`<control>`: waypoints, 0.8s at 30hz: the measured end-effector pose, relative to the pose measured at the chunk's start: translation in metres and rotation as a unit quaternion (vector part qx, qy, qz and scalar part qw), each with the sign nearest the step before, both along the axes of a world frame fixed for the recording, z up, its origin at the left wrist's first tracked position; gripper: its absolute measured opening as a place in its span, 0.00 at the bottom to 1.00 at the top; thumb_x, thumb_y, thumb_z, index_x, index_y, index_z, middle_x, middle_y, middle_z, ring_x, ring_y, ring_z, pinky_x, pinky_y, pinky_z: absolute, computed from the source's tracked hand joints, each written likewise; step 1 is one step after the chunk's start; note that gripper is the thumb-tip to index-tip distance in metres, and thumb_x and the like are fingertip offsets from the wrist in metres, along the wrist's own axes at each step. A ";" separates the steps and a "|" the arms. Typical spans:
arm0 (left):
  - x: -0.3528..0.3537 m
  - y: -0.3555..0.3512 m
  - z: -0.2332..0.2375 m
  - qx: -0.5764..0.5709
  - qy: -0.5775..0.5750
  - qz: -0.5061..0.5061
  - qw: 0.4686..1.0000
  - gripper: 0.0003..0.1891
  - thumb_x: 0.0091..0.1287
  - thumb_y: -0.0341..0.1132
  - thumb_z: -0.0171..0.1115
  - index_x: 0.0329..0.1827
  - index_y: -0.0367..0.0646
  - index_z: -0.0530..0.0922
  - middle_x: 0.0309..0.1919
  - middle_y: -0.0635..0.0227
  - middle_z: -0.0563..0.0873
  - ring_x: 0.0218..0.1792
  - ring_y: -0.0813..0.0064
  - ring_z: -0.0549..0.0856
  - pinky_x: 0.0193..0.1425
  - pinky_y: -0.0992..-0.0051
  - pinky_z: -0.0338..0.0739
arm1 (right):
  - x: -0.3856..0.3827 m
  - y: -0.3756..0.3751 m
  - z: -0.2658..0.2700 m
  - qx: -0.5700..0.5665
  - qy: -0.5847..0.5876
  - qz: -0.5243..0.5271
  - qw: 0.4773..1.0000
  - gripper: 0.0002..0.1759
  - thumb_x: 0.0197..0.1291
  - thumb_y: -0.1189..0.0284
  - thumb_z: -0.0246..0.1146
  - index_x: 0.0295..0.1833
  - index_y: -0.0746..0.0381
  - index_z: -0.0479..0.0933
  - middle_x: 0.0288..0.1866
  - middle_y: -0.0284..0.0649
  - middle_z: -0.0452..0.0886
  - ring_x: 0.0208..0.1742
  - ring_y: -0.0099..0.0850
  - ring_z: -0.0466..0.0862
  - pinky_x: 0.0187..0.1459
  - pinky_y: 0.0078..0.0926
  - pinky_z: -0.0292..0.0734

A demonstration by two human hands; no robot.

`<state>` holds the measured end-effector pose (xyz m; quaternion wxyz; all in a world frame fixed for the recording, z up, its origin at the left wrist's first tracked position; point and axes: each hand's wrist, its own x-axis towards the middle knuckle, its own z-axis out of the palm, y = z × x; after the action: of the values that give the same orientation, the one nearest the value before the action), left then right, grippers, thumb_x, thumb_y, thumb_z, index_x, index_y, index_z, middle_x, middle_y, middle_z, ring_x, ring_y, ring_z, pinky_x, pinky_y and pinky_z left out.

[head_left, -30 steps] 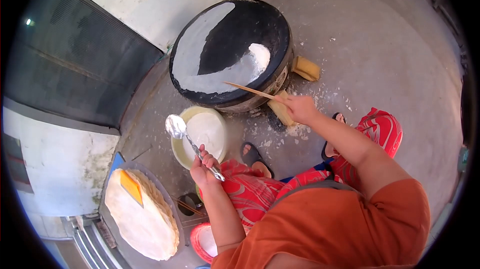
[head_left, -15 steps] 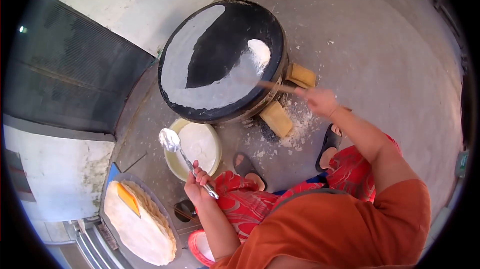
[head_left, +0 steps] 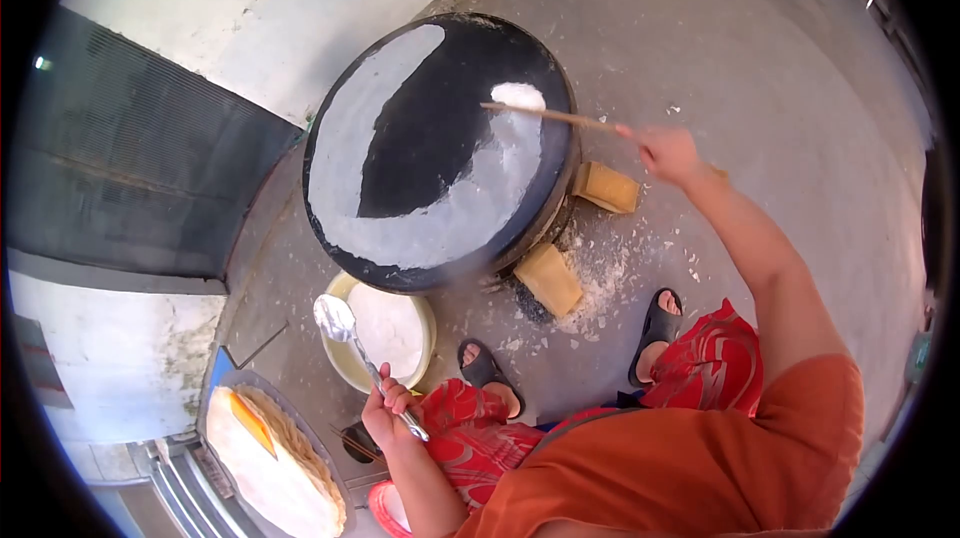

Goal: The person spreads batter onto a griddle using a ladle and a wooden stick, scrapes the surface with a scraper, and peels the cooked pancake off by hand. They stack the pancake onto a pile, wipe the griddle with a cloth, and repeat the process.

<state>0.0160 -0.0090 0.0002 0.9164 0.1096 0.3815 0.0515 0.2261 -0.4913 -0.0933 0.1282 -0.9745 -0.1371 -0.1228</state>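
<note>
My right hand (head_left: 668,153) is closed around a thin wooden spreading stick (head_left: 585,121). The stick reaches over the right side of a large round black griddle (head_left: 435,128), its blade at a white heap of batter (head_left: 518,95). A thin pale layer of batter (head_left: 430,233) curves round the left, near and right parts of the griddle, leaving the black middle bare. In my left hand (head_left: 385,410) is a metal ladle (head_left: 366,363), its bowl coated with white batter. That bowl hangs over the left edge of a pale tub (head_left: 428,338) of batter.
Two yellowish blocks (head_left: 548,280) lie by the griddle's base, among scattered white flakes. At lower left, a tall stack of thin flatbreads (head_left: 265,468) bears an orange-yellow scraper (head_left: 252,425). My sandalled feet (head_left: 490,375) are below the griddle. A white wall (head_left: 250,8) stands behind it.
My right hand and the stick have moved away from me along the griddle's right side. The batter heap looks flatter and wider. My left hand still holds the ladle near the tub.
</note>
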 end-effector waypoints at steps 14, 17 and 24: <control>0.031 -0.016 0.003 0.015 0.036 0.032 0.999 0.17 0.68 0.33 0.37 0.47 0.27 0.69 0.22 0.70 0.71 0.15 0.83 0.68 0.14 0.84 0.63 | 0.132 0.012 0.012 -0.063 0.037 0.000 0.997 0.25 0.50 0.70 0.55 0.56 0.38 0.70 0.32 0.37 0.79 0.33 0.37 0.79 0.33 0.32 0.75; 0.038 -0.016 0.003 0.006 0.048 0.036 0.998 0.18 0.69 0.35 0.36 0.48 0.27 0.69 0.22 0.70 0.71 0.16 0.82 0.68 0.15 0.84 0.63 | 0.165 0.047 -0.006 0.029 -0.034 -0.009 0.999 0.25 0.51 0.71 0.54 0.56 0.38 0.70 0.32 0.37 0.79 0.34 0.36 0.79 0.33 0.33 0.75; 0.035 -0.009 -0.001 -0.022 0.037 0.031 0.999 0.17 0.67 0.34 0.38 0.50 0.28 0.68 0.23 0.68 0.71 0.18 0.80 0.68 0.17 0.82 0.62 | 0.165 -0.015 -0.001 0.048 0.095 0.015 0.994 0.27 0.48 0.76 0.54 0.55 0.39 0.72 0.30 0.39 0.76 0.35 0.35 0.78 0.36 0.32 0.73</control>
<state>0.0509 -0.0182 -0.0009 0.9019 0.0796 0.4193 0.0671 0.3915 -0.5059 -0.0945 0.1893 -0.9722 -0.1332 -0.0344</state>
